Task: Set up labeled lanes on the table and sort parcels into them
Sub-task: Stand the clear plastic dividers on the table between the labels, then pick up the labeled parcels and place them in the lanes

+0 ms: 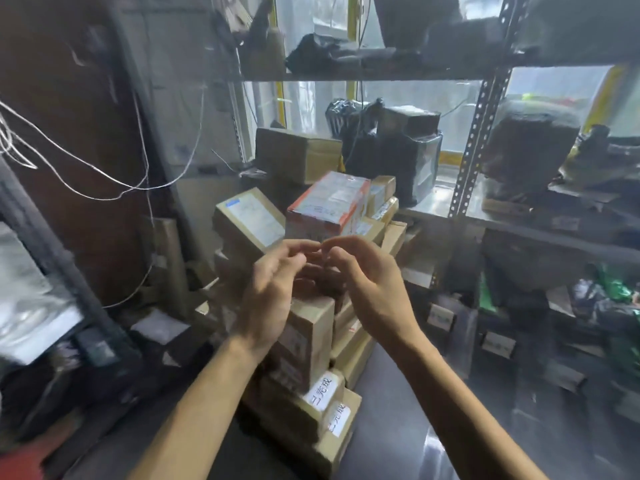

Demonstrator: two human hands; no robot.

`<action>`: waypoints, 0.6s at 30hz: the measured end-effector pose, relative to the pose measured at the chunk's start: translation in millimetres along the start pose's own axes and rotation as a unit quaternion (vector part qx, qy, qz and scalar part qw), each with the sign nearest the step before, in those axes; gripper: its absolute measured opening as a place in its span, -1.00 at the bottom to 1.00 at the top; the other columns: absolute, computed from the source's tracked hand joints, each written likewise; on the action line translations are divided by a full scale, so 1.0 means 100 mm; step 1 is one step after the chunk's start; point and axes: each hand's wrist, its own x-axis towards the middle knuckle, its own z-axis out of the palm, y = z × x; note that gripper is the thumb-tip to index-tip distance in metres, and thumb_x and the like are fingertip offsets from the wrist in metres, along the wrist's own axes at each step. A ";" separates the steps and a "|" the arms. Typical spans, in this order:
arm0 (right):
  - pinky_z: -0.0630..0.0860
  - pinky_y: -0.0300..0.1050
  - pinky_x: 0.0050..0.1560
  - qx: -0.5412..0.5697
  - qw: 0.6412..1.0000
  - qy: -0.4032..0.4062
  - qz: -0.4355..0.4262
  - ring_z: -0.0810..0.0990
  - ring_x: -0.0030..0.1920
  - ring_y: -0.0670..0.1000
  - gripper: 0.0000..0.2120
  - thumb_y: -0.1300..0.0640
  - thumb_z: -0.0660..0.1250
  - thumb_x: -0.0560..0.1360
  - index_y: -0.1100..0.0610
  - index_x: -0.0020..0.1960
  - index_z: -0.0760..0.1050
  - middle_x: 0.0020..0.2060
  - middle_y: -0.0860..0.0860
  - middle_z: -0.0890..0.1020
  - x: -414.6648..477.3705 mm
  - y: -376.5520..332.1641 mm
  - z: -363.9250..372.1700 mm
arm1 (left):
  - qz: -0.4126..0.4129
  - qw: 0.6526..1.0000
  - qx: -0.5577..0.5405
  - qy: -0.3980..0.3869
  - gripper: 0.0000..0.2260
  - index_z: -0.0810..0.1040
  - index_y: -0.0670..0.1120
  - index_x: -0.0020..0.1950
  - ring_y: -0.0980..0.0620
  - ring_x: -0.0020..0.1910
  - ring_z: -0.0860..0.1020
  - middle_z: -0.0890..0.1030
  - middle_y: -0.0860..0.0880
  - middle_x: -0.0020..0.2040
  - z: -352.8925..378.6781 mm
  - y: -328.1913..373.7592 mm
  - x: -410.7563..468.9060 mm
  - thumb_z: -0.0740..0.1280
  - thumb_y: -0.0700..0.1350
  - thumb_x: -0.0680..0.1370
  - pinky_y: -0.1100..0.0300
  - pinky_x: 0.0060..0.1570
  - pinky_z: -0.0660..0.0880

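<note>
A tall heap of brown cardboard parcels (308, 341) stands on the dark table (398, 427) in front of me. On top lies an orange-and-white box (327, 202), with a brown box bearing a white shipping label (247, 220) to its left. Two low boxes at the front carry white handwritten labels (323, 393). My left hand (273, 292) and my right hand (367, 282) are raised together over the heap, fingertips nearly meeting, fingers loosely curled. The blur hides whether anything small sits between the fingertips.
A metal rack (474, 140) behind and to the right holds black-wrapped parcels (391, 150) and a brown box (298, 154). Loose white wires (104, 174) hang at the left. More bags and boxes (519, 323) fill the lower right shelves.
</note>
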 end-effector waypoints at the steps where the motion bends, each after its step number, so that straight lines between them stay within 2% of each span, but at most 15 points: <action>1: 0.62 -0.18 -0.01 -0.009 1.000 0.010 -0.007 0.70 -0.03 -0.13 -0.87 0.09 0.30 0.64 0.00 0.04 0.64 -0.08 -0.11 0.72 0.06 -0.05 0.02 | 0.012 1.000 0.010 0.015 -0.76 0.65 -0.04 0.05 0.00 -0.08 0.69 0.73 -0.06 -0.05 -0.04 0.04 0.05 0.20 -0.09 0.55 0.24 -0.11 0.55; 4: 0.66 0.09 0.06 -0.021 0.999 0.037 -0.008 0.68 0.00 -0.04 -0.88 -0.02 0.28 0.56 -0.16 -0.06 0.60 -0.09 -0.16 0.70 0.29 -0.09 0.04 | 0.069 0.992 0.033 0.097 -0.79 0.64 -0.09 -0.08 0.05 -0.19 0.62 0.70 -0.03 -0.15 -0.13 0.11 0.28 0.21 -0.15 0.51 0.28 -0.16 0.51; 7: 0.66 0.09 -0.02 -0.019 0.998 0.055 -0.004 0.69 -0.03 0.05 -0.88 -0.03 0.28 0.55 -0.16 -0.11 0.57 -0.10 -0.06 0.71 0.53 -0.03 0.07 | 0.098 0.976 0.048 0.190 -0.82 0.61 -0.09 -0.13 0.09 -0.23 0.56 0.66 0.02 -0.19 -0.20 0.12 0.57 0.21 -0.17 0.46 0.31 -0.18 0.46; 9: 0.65 0.07 -0.06 -0.018 0.996 0.085 0.019 0.69 -0.03 0.08 -0.88 0.04 0.29 0.61 -0.11 -0.09 0.53 -0.09 0.03 0.70 0.67 0.05 0.10 | 0.076 0.974 0.068 0.202 -0.78 0.63 -0.08 -0.01 0.14 -0.11 0.57 0.65 0.04 -0.08 -0.24 0.09 0.75 0.24 -0.11 0.44 0.26 -0.04 0.48; 12: 0.65 0.15 0.06 -0.021 0.990 0.124 0.069 0.66 0.03 0.03 -0.97 0.03 0.28 0.63 -0.05 0.05 0.46 0.01 -0.01 0.64 0.84 0.20 0.16 | 0.013 0.985 0.068 0.159 -0.57 0.59 -0.12 0.23 0.31 0.01 0.56 0.60 0.05 0.07 -0.24 0.03 0.95 0.25 -0.03 0.41 0.27 0.13 0.47; 15: 0.57 0.15 0.23 -0.023 0.984 0.142 0.108 0.59 0.17 0.02 -0.59 -0.14 0.24 0.58 0.05 0.34 0.41 0.22 0.06 0.57 0.98 0.29 0.24 | -0.062 0.991 0.063 0.096 -0.47 0.51 -0.03 0.38 0.19 0.16 0.56 0.58 0.02 0.20 -0.21 -0.04 1.06 0.25 0.08 0.43 0.25 0.14 0.48; 18: 0.51 0.21 0.32 -0.028 0.981 0.141 0.130 0.52 0.31 0.07 -0.30 -0.35 0.15 0.41 -0.01 0.43 0.42 0.32 0.04 0.54 1.10 0.38 0.30 | -0.109 0.991 0.069 0.044 -0.59 0.49 -0.01 0.39 0.18 0.11 0.57 0.63 0.06 0.12 -0.21 -0.13 1.17 0.25 0.11 0.58 0.27 -0.02 0.44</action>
